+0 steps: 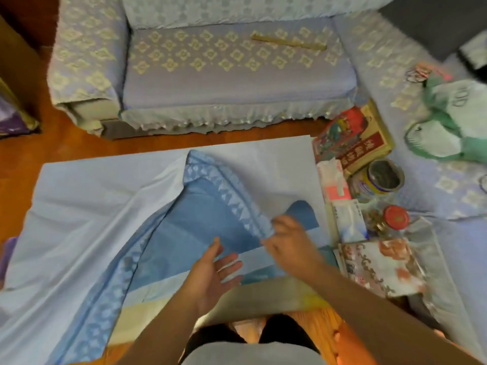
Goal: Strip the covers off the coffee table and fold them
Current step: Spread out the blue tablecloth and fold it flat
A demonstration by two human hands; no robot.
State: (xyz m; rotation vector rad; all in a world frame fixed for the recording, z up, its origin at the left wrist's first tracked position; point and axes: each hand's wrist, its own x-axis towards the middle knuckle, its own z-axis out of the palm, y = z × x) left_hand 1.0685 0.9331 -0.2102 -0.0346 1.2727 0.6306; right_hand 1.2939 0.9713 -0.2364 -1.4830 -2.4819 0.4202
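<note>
A pale blue cover [87, 206] lies spread over the coffee table, with one corner folded back so its darker blue patterned side [200, 214] faces up. My right hand [287, 241] pinches the patterned border of that folded part near the table's right side. My left hand [213, 272] hovers open, palm up, just left of it above the cloth, holding nothing. A cream and yellow striped band [263, 293] of cloth shows at the near edge of the table.
A sofa [210, 69] in a lilac patterned cover stands beyond the table. At the right end sit a red box [353, 138], a tin can [382, 177], a red-lidded jar [395, 218], tissue packs [334, 180] and a flowered cloth [382, 264]. Wooden floor [39, 143] surrounds it.
</note>
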